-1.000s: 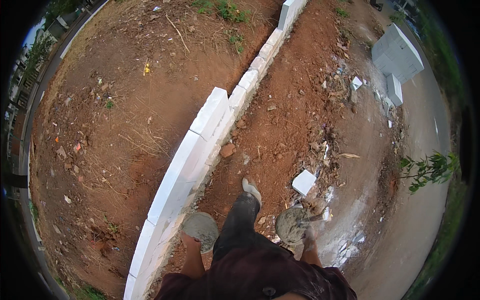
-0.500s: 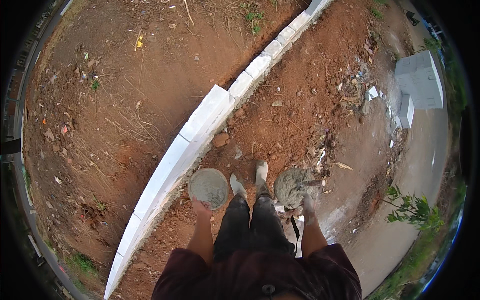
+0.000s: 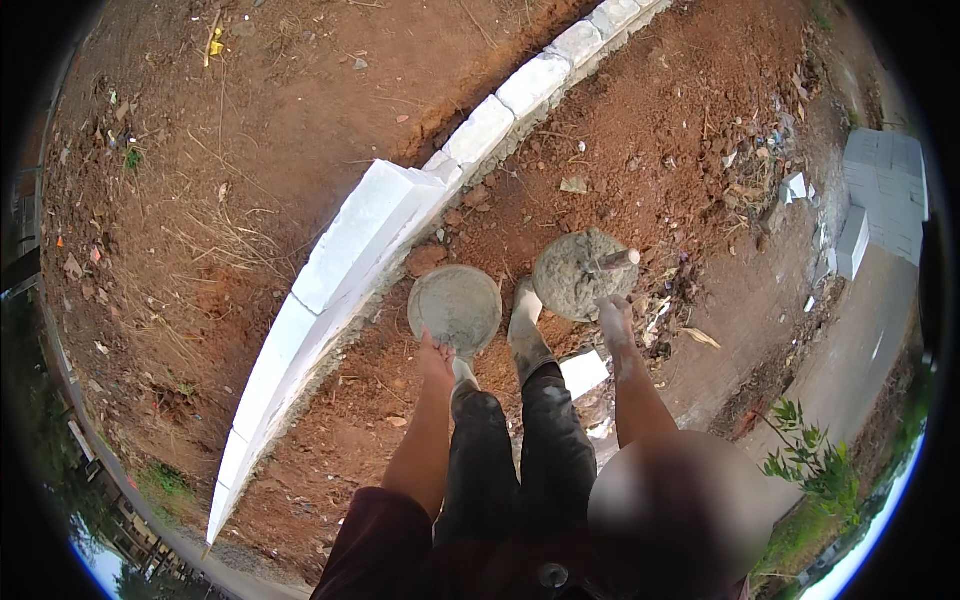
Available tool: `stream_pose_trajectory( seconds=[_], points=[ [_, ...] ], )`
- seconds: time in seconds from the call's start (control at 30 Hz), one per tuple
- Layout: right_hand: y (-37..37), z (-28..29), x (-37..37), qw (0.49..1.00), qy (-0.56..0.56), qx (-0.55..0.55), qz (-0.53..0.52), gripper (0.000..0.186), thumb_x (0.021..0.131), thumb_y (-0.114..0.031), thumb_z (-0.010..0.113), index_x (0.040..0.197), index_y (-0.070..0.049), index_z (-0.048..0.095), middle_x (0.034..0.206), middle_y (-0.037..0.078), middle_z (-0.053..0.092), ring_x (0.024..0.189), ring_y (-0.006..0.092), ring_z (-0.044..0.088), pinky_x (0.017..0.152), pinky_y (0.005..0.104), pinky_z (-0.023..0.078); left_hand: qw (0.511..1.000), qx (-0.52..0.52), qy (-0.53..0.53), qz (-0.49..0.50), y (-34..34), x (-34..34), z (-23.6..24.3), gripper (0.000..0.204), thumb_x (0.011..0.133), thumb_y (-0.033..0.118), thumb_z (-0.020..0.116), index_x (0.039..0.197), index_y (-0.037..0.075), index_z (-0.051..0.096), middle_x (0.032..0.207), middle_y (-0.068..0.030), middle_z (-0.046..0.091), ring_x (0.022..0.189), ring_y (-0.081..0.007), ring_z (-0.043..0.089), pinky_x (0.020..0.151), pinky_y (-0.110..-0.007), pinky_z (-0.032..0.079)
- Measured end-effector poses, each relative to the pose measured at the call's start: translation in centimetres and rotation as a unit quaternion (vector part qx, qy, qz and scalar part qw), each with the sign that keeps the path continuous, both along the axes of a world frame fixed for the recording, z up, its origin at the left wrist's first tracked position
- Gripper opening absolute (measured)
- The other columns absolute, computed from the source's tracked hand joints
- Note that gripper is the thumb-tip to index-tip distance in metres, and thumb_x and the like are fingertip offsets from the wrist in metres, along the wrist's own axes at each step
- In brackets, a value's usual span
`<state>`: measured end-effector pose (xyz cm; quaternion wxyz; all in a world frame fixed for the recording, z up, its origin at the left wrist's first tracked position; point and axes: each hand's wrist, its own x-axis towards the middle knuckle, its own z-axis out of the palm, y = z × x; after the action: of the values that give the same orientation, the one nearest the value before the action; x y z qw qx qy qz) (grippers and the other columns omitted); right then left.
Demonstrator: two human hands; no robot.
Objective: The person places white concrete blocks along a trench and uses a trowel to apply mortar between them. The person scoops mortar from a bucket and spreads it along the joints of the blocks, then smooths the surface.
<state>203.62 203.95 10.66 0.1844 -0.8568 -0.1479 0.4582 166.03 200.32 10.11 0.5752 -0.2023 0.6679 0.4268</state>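
Over the red soil (image 3: 650, 130) beside the low white block wall (image 3: 350, 240), we carry a round container of grey, wet-looking mix in each hand. Our left hand (image 3: 435, 356) is closed on the near rim of the left pan (image 3: 455, 303), the thumb laid over the edge and the other fingers curled beneath it. Our right hand (image 3: 616, 320) grips the near right edge of the right pan (image 3: 578, 283); its fingers seem to be tucked under the rim, though they are too small and hidden for us to make out how far each one wraps. The left pan lies between the wall and our feet as we look down, its mix spread fairly smooth and flat up to the rim. The right pan sits just beside our right boot (image 3: 526, 315), and its mix is rougher and lumpier, with a tool handle (image 3: 622, 260) lying across it, its pale end jutting past the right rim. A reddish stone (image 3: 427, 260) shows near the left pan, a white block piece (image 3: 584, 373) lies between our right leg and right forearm, and farther right stands a stack of pale blocks (image 3: 885, 185).
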Motion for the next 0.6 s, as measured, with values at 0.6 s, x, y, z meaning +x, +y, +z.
stream_pose_trajectory(
  seconds=[0.6],
  points=[
    [1.3,-10.1,-0.4,0.989,0.141,0.039,0.029,0.011,0.083,-0.007,0.067,0.076,-0.006,0.059,0.076,-0.001,0.054,0.072,0.0102,0.047,0.066,0.0299,0.039,0.967,-0.073,0.204,-0.135,-3.4,3.9,-12.1,0.05,0.095,0.048,0.066,0.075,0.003,0.056,0.069,-0.004,0.054,0.068,-0.0209,0.049,0.067,-0.04,0.042]
  ],
)
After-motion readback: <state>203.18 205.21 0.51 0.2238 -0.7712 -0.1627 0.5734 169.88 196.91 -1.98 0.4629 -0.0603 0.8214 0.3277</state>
